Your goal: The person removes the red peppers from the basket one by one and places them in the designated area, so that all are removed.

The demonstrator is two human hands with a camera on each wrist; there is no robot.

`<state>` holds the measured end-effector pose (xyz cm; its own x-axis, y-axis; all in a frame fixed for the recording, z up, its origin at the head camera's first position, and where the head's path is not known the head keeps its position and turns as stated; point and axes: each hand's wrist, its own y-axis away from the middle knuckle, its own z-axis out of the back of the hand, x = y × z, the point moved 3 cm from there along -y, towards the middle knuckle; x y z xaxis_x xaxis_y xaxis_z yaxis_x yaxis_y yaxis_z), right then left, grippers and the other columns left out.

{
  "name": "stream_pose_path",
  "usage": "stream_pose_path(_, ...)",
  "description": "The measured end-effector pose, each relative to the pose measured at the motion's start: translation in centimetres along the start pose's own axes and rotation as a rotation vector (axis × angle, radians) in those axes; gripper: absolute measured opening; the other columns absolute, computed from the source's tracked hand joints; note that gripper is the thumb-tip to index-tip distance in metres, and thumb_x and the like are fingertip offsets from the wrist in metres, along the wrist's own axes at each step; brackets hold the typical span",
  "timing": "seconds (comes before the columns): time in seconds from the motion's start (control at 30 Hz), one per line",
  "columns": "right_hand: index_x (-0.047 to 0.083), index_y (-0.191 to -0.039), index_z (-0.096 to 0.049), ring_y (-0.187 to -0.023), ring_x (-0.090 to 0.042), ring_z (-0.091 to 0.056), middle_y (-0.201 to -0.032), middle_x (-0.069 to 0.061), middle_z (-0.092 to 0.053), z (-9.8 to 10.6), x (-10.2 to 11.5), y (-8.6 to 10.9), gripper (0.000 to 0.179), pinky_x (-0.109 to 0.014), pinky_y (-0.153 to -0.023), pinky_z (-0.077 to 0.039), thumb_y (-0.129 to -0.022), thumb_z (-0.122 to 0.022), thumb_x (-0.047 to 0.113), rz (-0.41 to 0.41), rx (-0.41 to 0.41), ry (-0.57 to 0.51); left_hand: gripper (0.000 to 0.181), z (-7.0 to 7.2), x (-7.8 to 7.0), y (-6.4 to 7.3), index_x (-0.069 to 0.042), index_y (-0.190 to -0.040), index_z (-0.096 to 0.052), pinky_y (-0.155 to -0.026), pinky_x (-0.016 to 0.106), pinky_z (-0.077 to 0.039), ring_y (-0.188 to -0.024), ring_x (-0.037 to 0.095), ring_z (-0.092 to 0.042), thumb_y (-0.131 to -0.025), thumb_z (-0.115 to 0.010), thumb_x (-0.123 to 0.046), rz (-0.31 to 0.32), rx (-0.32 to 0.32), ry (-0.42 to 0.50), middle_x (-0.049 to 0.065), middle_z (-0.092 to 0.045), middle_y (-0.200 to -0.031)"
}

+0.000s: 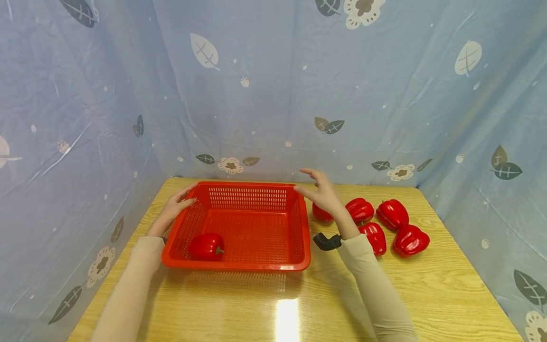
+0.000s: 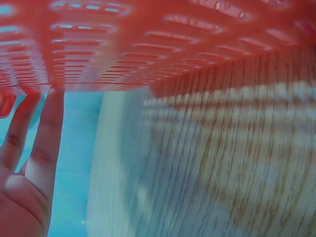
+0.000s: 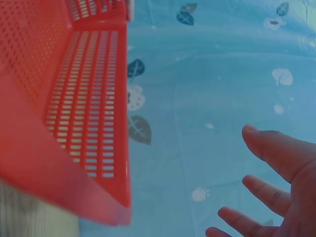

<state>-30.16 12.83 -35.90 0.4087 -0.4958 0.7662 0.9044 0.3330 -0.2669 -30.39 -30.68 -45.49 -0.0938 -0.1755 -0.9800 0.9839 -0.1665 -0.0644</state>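
A red plastic basket (image 1: 245,266) with slotted walls stands on the wooden table, one red bell pepper (image 1: 206,246) lying in its front left corner. My left hand (image 1: 173,210) holds the basket's left rim, thumb over the edge; the left wrist view shows fingers (image 2: 45,143) against the outside of the wall. Near the basket's back right corner, my right hand (image 1: 322,192) is raised with spread fingers, holding nothing. In the right wrist view a gap separates that hand (image 3: 281,192) from the basket (image 3: 121,113).
Right of the basket lie several more red bell peppers, among them one at the back (image 1: 392,213) and one at the far right (image 1: 410,241); my right forearm partly covers others. A blue patterned curtain (image 1: 265,109) surrounds the table (image 1: 239,308) at the back and sides.
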Motion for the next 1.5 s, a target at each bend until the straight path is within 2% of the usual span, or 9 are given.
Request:
stream_pose_path(0.2, 0.01, -0.137, -0.044, -0.129, -0.035, -0.033, -0.14, -0.015, -0.038, -0.8, 1.1, -0.2, 0.058, -0.053, -0.103, -0.031, -0.086, -0.066, 0.027, 0.045, 0.02, -0.011, 0.059, 0.0, 0.3, -0.1, -0.016, -0.147, -0.027, -0.07, 0.029, -0.055, -0.093, 0.011, -0.061, -0.095, -0.053, -0.018, -0.018, -0.004, 0.001, 0.021, -0.038, -0.138)
stream_pose_path(0.43, 0.008, -0.136, -0.046, -0.127, -0.034, -0.036, -0.139, -0.015, -0.041, -1.8, 1.7, -0.8, 0.058, -0.052, -0.102, -0.035, -0.085, -0.068, 0.024, 0.091, 0.029, 0.019, 0.059, -0.2, -0.4, 0.0, -0.013, -0.148, -0.024, -0.07, 0.029, -0.055, -0.094, 0.012, -0.061, -0.096, -0.051, -0.013, 0.014, 0.004, 0.01, 0.024, -0.032, -0.142)
stream_pose_path(0.63, 0.015, -0.136, -0.046, -0.126, -0.029, -0.039, -0.137, -0.01, -0.043, -3.2, 2.0, -1.2, 0.057, -0.049, -0.102, -0.036, -0.085, -0.068, 0.027, 0.098, 0.063, 0.055, 0.059, -0.5, -1.0, 0.0, -0.008, -0.148, -0.022, -0.07, 0.03, -0.056, -0.094, 0.015, -0.061, -0.095, -0.05, -0.009, 0.017, 0.009, 0.02, 0.029, -0.031, -0.141)
stream_pose_path(1.0, 0.014, -0.134, -0.048, -0.128, -0.028, -0.039, -0.135, -0.01, -0.046, -5.7, 3.4, -1.6, 0.056, -0.049, -0.105, -0.032, -0.084, -0.069, 0.03, 0.15, 0.116, 0.104, 0.059, -0.1, -0.1, -0.2, -0.018, -0.148, -0.027, -0.071, 0.027, -0.055, -0.094, 0.008, -0.06, -0.095, -0.053, -0.022, 0.006, 0.001, -0.073, 0.024, -0.033, -0.143)
stream_pose_path(1.13, 0.012, -0.134, -0.048, -0.125, -0.026, -0.041, -0.134, -0.009, -0.047, -6.7, 3.6, -1.8, 0.058, -0.047, -0.103, -0.035, -0.084, -0.068, 0.032, 0.163, 0.146, 0.107, 0.058, 0.1, 0.0, -0.1, -0.019, -0.147, -0.028, -0.073, 0.027, -0.054, -0.108, 0.023, -0.056, -0.095, -0.053, -0.022, 0.01, -0.009, -0.109, 0.021, -0.033, -0.145)
stream_pose_path(1.27, 0.011, -0.134, -0.048, -0.125, -0.024, -0.041, -0.133, -0.007, -0.047, -7.7, 3.7, -1.9, 0.059, -0.045, -0.103, -0.035, -0.084, -0.068, 0.035, 0.152, 0.174, 0.1, 0.058, 0.2, 0.1, -0.1, -0.019, -0.147, -0.028, -0.082, 0.027, -0.05, -0.13, 0.037, -0.033, -0.095, -0.053, -0.022, 0.006, -0.008, -0.171, 0.015, -0.026, -0.15)
stream_pose_path(1.33, 0.012, -0.134, -0.048, -0.126, -0.023, -0.041, -0.134, -0.006, -0.047, -8.2, 3.8, -2.0, 0.059, -0.043, -0.104, -0.035, -0.083, -0.068, 0.035, 0.155, 0.187, 0.098, 0.058, 0.2, 0.2, -0.1, -0.019, -0.147, -0.028, -0.083, 0.026, -0.049, -0.129, 0.03, -0.036, -0.095, -0.052, -0.022, 0.003, -0.005, -0.185, 0.014, -0.024, -0.151)
stream_pose_path(1.4, 0.013, -0.134, -0.049, -0.126, -0.022, -0.041, -0.134, -0.004, -0.047, -8.7, 3.9, -2.0, 0.058, -0.043, -0.105, -0.035, -0.083, -0.068, 0.035, 0.165, 0.201, 0.097, 0.058, 0.0, -0.6, 0.1, -0.015, -0.148, -0.027, -0.08, 0.025, -0.05, -0.12, 0.022, -0.046, -0.095, -0.052, -0.019, 0.014, -0.001, -0.167, 0.017, -0.025, -0.15)
stream_pose_path(1.5, 0.013, -0.133, -0.049, -0.126, -0.022, -0.041, -0.134, -0.004, -0.047, -9.5, 3.9, -2.0, 0.057, -0.043, -0.105, -0.034, -0.083, -0.069, 0.034, 0.18, 0.223, 0.098, 0.058, -0.5, -1.8, 0.6, -0.009, -0.147, -0.025, -0.075, 0.019, -0.05, -0.114, 0.023, -0.05, -0.095, -0.051, -0.014, 0.021, 0.01, -0.144, 0.021, -0.026, -0.149)
